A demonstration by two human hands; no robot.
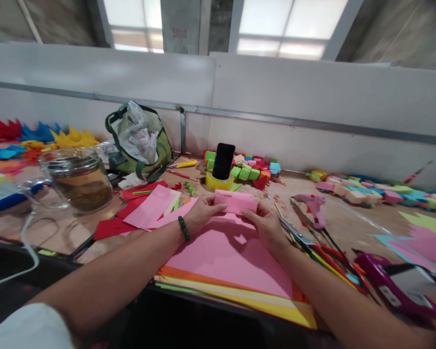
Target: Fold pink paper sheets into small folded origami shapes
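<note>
A small folded piece of pink paper [235, 200] is held up between my two hands. My left hand [202, 213] pinches its left end, thumb in front. At the right end my right hand [266, 224] grips it the same way. Below lies a stack of coloured paper [225, 257], pink on top, with orange, yellow and green edges showing at the front. Loose pink strips [150, 207] and red paper [111, 229] lie left of my left hand. Scissors [296, 231] rest on the table beside my right forearm.
A phone [224, 161] stands in a yellow tape roll [219, 182], before colourful paper cubes [247, 172]. Left are a glass jar [78, 179] and a green bag [160, 140]. Right are a pink glue gun [313, 208], a purple device [394, 286] and more folded paper pieces [366, 192].
</note>
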